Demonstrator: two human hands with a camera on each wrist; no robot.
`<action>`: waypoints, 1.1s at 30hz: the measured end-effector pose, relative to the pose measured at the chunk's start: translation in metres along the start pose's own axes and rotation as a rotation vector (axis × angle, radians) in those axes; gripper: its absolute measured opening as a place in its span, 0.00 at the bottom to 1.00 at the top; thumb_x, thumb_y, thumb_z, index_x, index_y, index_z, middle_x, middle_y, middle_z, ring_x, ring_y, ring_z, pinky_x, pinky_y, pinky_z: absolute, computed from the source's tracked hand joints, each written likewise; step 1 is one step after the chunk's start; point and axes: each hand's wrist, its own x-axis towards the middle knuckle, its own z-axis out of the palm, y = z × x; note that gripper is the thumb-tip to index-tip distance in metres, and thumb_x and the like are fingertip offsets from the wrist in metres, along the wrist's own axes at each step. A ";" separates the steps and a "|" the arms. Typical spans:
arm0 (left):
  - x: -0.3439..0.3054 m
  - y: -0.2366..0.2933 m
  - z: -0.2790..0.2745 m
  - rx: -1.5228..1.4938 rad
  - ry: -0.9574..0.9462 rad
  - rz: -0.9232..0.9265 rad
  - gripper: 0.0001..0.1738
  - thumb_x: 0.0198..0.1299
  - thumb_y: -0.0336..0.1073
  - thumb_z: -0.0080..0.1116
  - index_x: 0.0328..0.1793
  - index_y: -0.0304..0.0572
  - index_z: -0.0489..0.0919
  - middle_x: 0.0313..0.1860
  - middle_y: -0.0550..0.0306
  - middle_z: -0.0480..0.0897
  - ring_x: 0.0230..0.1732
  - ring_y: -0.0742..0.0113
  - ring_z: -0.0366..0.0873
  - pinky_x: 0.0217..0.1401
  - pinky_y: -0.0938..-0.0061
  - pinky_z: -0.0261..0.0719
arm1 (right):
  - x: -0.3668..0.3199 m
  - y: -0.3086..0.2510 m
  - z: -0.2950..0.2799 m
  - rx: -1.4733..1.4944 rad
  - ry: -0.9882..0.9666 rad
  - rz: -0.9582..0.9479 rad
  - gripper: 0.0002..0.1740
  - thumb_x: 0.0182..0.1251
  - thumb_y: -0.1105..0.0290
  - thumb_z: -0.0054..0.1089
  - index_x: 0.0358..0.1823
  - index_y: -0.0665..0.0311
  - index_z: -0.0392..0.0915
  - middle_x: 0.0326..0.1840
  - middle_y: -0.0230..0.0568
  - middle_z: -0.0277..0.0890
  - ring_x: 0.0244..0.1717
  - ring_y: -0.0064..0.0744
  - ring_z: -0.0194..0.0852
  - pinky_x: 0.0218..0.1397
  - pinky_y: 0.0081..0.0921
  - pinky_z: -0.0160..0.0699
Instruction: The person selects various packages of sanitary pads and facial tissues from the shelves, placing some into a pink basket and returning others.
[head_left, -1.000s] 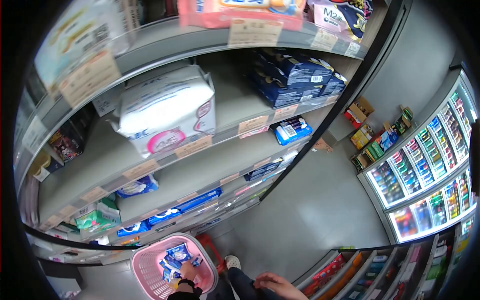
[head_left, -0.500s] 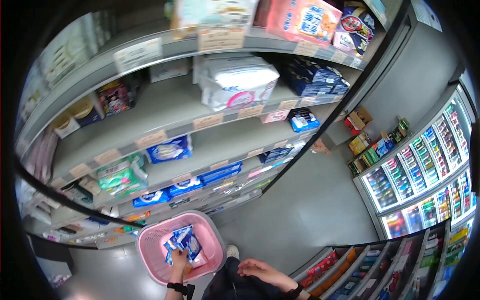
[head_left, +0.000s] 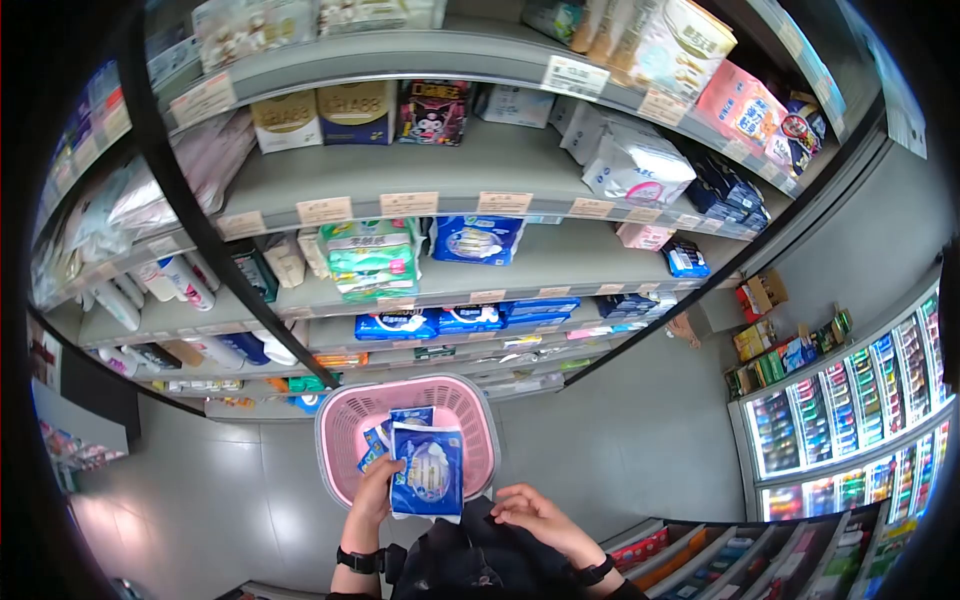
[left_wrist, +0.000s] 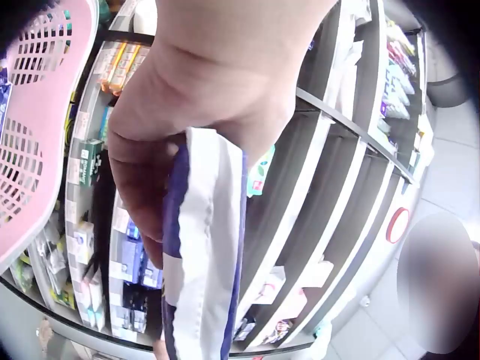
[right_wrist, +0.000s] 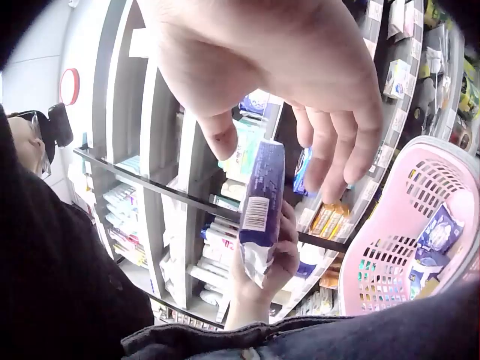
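My left hand (head_left: 374, 490) grips a blue-and-white pack of sanitary pads (head_left: 430, 470) by its left side, over the near part of a pink basket (head_left: 482, 425). Its printed front faces up toward the head camera. In the left wrist view the pack's crimped white end (left_wrist: 206, 255) shows between thumb and fingers. A barcode on the pack's narrow side (right_wrist: 262, 191) shows in the right wrist view. Holding nothing, my right hand (head_left: 538, 515) hovers to the right of the pack, fingers loosely bent. More blue packs (head_left: 411, 415) lie inside the basket, partly hidden behind the held one.
Shelves of packaged goods stand ahead, with a green pack (head_left: 370, 255) and a blue pack (head_left: 476, 240) on a middle level. A black shelf post (head_left: 190, 200) rises at left. Drinks coolers (head_left: 850, 420) and a low display rack (head_left: 760, 560) stand at right.
My left hand has lifted a blue pack from inside the basket toward my body. The view has swung left along the shelves. The right hand stays loose and without a hold.
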 end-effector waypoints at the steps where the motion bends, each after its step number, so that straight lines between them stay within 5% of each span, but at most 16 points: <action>1: 0.000 -0.004 -0.006 -0.006 0.004 0.005 0.14 0.61 0.30 0.54 0.52 0.33 0.78 0.42 0.56 0.83 0.40 0.70 0.81 0.46 0.77 0.79 | 0.000 -0.002 0.005 -0.005 0.018 -0.014 0.22 0.72 0.72 0.53 0.65 0.66 0.62 0.51 0.43 0.76 0.51 0.27 0.75 0.59 0.24 0.71; 8: -0.035 0.006 0.039 0.249 -0.301 -0.067 0.18 0.65 0.36 0.56 0.57 0.33 0.77 0.46 0.59 0.82 0.44 0.75 0.79 0.51 0.81 0.75 | -0.001 -0.013 0.020 0.038 0.023 -0.025 0.26 0.70 0.73 0.56 0.66 0.65 0.60 0.53 0.42 0.74 0.52 0.28 0.75 0.55 0.26 0.74; 12: -0.029 -0.008 0.044 0.298 -0.360 -0.143 0.19 0.66 0.39 0.55 0.60 0.37 0.75 0.51 0.61 0.80 0.50 0.74 0.77 0.53 0.82 0.74 | -0.006 -0.008 0.013 0.084 0.119 -0.020 0.24 0.67 0.74 0.59 0.62 0.67 0.64 0.51 0.41 0.76 0.48 0.27 0.78 0.44 0.25 0.80; 19: -0.026 -0.008 0.067 0.319 -0.427 0.048 0.21 0.67 0.38 0.55 0.64 0.44 0.68 0.59 0.57 0.74 0.48 0.72 0.77 0.44 0.77 0.79 | -0.013 -0.019 -0.009 0.171 0.266 -0.162 0.21 0.65 0.77 0.60 0.58 0.69 0.68 0.50 0.42 0.79 0.47 0.31 0.80 0.46 0.31 0.85; 25: -0.004 -0.037 0.100 0.326 -0.367 0.119 0.16 0.65 0.29 0.57 0.54 0.42 0.66 0.50 0.56 0.77 0.41 0.71 0.78 0.34 0.76 0.80 | -0.019 -0.025 -0.050 0.183 0.280 -0.168 0.24 0.64 0.79 0.61 0.60 0.69 0.66 0.51 0.43 0.78 0.49 0.32 0.79 0.46 0.32 0.85; 28: 0.006 -0.050 0.131 0.344 -0.246 0.125 0.12 0.63 0.26 0.59 0.42 0.43 0.65 0.33 0.61 0.78 0.32 0.73 0.79 0.29 0.75 0.80 | -0.026 -0.033 -0.076 0.176 0.347 -0.209 0.27 0.63 0.81 0.61 0.62 0.68 0.63 0.54 0.42 0.76 0.51 0.32 0.78 0.47 0.33 0.85; 33: 0.031 -0.080 0.170 0.538 -0.277 0.088 0.10 0.64 0.32 0.61 0.37 0.42 0.69 0.34 0.63 0.78 0.35 0.76 0.77 0.33 0.78 0.78 | -0.039 -0.045 -0.130 0.190 0.389 -0.327 0.27 0.60 0.81 0.64 0.60 0.67 0.64 0.55 0.42 0.74 0.54 0.31 0.76 0.51 0.30 0.80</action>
